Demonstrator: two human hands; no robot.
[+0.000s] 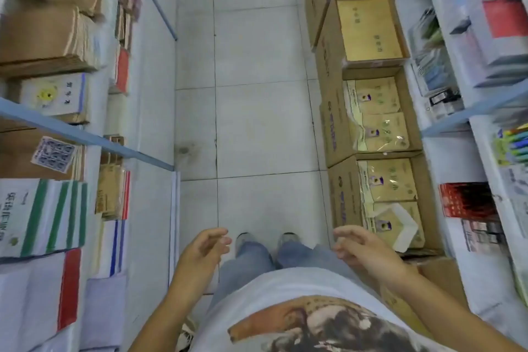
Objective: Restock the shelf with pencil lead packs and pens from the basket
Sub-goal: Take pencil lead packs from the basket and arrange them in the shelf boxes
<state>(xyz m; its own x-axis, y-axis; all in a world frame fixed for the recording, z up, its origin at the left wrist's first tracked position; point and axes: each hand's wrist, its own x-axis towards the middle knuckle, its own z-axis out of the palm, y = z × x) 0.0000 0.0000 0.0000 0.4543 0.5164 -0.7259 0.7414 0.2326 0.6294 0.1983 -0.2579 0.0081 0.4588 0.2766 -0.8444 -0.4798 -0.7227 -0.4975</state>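
I look down a narrow shop aisle. My left hand (204, 248) hangs in front of my waist with loosely curled fingers and holds nothing. My right hand (361, 248) is at the same height, fingers relaxed, also holding nothing. No basket is in view. On the right shelf (445, 123) lie coloured pens (514, 146) in packs and a red pack (465, 200) of small stationery. Whether any of these are pencil lead packs I cannot tell.
Open cardboard boxes (377, 123) of yellowish notebooks line the floor along the right shelf. The left shelf (85, 137) holds stacks of brown and white paper goods. A grey tiled floor (251, 94) runs between them, with my feet near the bottom centre.
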